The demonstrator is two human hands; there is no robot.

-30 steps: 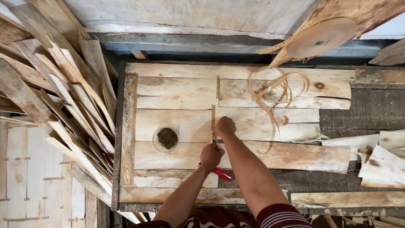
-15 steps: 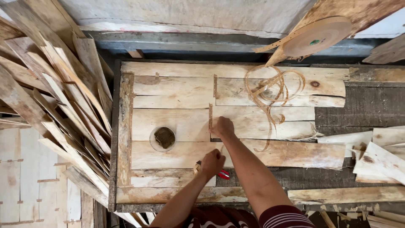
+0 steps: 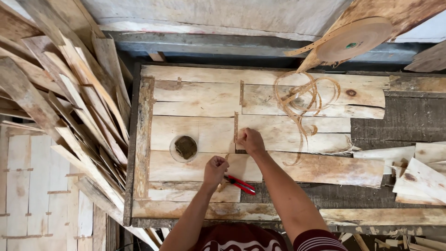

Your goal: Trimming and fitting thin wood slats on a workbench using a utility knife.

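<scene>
Wooden slats (image 3: 200, 135) cover the bench; both hands' fingers curl shut, left hand (image 3: 215, 168), right hand (image 3: 250, 140).

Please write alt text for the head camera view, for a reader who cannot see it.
Seen from above, a person's right hand presses a thin strip onto pale wooden boards on a workbench, while the left hand is a closed fist beside red-handled pliers. Loose slats lean at left.

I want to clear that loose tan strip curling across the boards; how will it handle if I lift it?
The strip probably is floppy: it lies in loose loops. It looks thin, so likely light. The tangled loops may snag, and one end seems to run to the roll.
</scene>
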